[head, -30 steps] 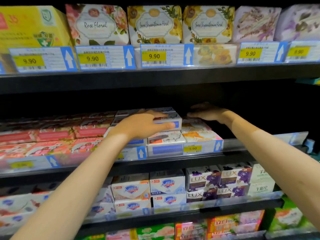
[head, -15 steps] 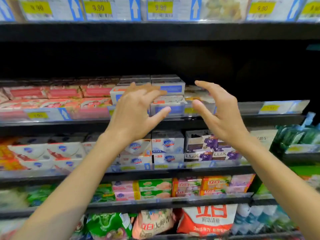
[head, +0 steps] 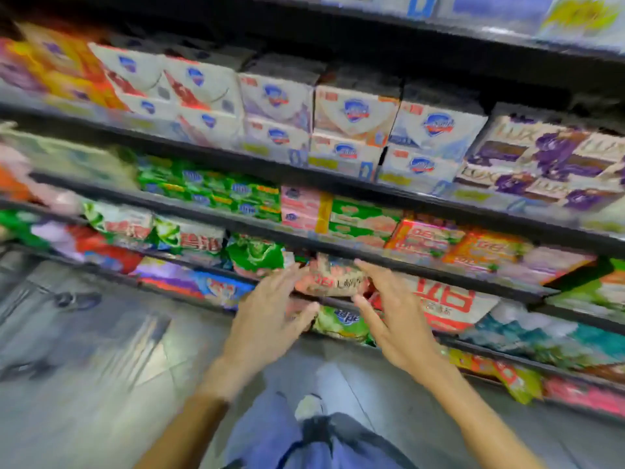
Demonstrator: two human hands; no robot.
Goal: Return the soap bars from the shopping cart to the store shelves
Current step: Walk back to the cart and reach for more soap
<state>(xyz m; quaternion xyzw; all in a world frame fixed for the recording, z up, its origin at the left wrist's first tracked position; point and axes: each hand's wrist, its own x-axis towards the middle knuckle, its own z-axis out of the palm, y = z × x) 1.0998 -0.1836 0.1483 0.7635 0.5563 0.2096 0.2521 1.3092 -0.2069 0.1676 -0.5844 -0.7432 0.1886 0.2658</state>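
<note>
Since left hand and right hand hover spread and empty, haste could knock packs off the shelf

Blurred, tilted view. Left hand and right hand empty, fingers spread, before store shelves stacked with soap boxes; jeans below.

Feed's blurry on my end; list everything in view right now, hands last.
Shelves: several tiers, black, whole frame.
White boxes: many, blue logo, upper tier.
Lux boxes: one stack, purple-white, upper tier right.
Green packs: several, next tier down, left.
Orange packs: few, same tier, right.
Pink bag: one, lower tier, behind the hands.
Floor: grey, lower left.
Jeans: blue, bottom centre.
Left hand: fingers spread, holds nothing.
Right hand: fingers spread, holds nothing.
</note>
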